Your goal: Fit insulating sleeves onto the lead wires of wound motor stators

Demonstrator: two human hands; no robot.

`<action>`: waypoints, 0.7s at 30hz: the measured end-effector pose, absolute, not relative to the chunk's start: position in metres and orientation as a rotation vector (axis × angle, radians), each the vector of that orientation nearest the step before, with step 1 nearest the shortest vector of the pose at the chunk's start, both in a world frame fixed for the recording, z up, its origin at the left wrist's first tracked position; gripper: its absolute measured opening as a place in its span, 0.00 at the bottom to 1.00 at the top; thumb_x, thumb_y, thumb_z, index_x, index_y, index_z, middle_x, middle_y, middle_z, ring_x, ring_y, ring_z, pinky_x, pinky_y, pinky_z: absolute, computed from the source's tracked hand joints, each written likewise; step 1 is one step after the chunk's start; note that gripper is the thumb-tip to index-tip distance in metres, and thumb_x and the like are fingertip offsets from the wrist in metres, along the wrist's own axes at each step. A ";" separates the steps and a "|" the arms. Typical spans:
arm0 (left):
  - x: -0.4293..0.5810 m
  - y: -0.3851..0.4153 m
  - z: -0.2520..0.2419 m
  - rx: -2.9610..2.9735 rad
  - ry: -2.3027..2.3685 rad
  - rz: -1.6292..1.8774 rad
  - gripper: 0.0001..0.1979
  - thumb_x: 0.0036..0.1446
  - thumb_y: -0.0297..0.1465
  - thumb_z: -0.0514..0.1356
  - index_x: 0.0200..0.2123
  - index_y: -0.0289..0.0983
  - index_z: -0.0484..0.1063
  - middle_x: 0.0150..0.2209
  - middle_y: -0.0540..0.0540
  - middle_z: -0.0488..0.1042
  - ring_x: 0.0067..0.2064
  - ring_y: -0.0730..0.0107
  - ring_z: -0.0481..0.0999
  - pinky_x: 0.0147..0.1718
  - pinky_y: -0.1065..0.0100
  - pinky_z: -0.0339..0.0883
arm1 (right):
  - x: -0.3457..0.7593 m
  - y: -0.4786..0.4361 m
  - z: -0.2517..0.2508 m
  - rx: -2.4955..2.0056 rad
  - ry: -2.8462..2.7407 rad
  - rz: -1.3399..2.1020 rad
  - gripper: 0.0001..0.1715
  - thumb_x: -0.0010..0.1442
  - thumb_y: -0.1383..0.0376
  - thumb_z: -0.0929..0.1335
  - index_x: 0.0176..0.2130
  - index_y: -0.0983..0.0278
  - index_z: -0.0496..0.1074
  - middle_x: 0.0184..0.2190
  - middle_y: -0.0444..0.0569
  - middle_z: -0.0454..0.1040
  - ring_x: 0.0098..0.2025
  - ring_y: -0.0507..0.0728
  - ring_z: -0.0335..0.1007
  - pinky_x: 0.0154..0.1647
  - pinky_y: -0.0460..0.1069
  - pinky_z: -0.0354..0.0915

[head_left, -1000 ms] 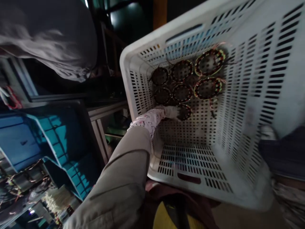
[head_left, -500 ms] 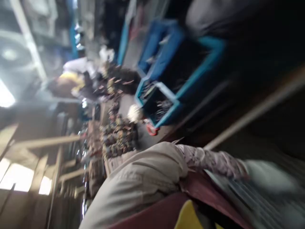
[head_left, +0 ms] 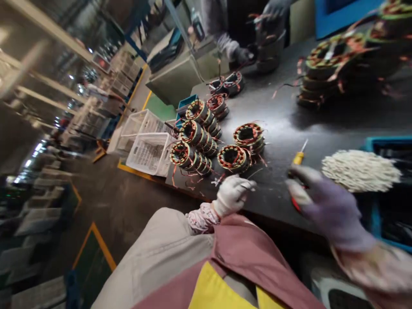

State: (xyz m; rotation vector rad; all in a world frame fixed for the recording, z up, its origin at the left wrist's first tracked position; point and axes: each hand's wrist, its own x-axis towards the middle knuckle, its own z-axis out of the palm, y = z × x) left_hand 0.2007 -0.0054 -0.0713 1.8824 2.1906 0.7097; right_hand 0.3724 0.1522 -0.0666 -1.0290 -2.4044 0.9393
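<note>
Hands: the left hand (head_left: pixel 233 195) curled loosely near wound stators (head_left: pixel 231 159), the right hand (head_left: pixel 328 206) apparently clenching a screwdriver (head_left: pixel 298 159).

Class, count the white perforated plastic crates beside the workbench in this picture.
2: one crate against the workbench edge, another crate just behind it. Farther stacks are too blurred to count.

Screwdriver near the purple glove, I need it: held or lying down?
Held: the purple-gloved right hand grips the screwdriver by its handle.

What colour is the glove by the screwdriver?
The glove is purple; it shows best in the head view.
</note>
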 end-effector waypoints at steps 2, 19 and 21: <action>0.170 -0.019 -0.069 1.750 2.373 0.842 0.15 0.61 0.28 0.52 0.45 0.39 0.76 0.42 0.42 0.81 0.46 0.66 0.79 0.56 0.56 0.70 | 0.285 0.180 -0.034 -0.889 -2.683 0.859 0.34 0.62 0.49 0.61 0.62 0.60 0.61 0.58 0.59 0.68 0.58 0.64 0.66 0.58 0.59 0.64; 0.123 -0.062 -0.096 0.965 2.083 1.439 0.09 0.60 0.28 0.58 0.41 0.37 0.77 0.43 0.44 0.81 0.47 0.68 0.80 0.52 0.63 0.74 | 0.115 0.198 -0.047 -1.412 -3.437 0.381 0.37 0.53 0.48 0.71 0.51 0.71 0.67 0.41 0.62 0.73 0.42 0.63 0.72 0.38 0.53 0.62; 0.131 -0.064 -0.086 1.021 2.074 1.470 0.09 0.61 0.29 0.57 0.41 0.37 0.77 0.42 0.44 0.81 0.45 0.69 0.81 0.49 0.65 0.75 | 0.127 0.215 -0.047 -1.343 -3.361 0.392 0.33 0.52 0.48 0.72 0.47 0.69 0.70 0.40 0.59 0.74 0.41 0.61 0.71 0.37 0.52 0.63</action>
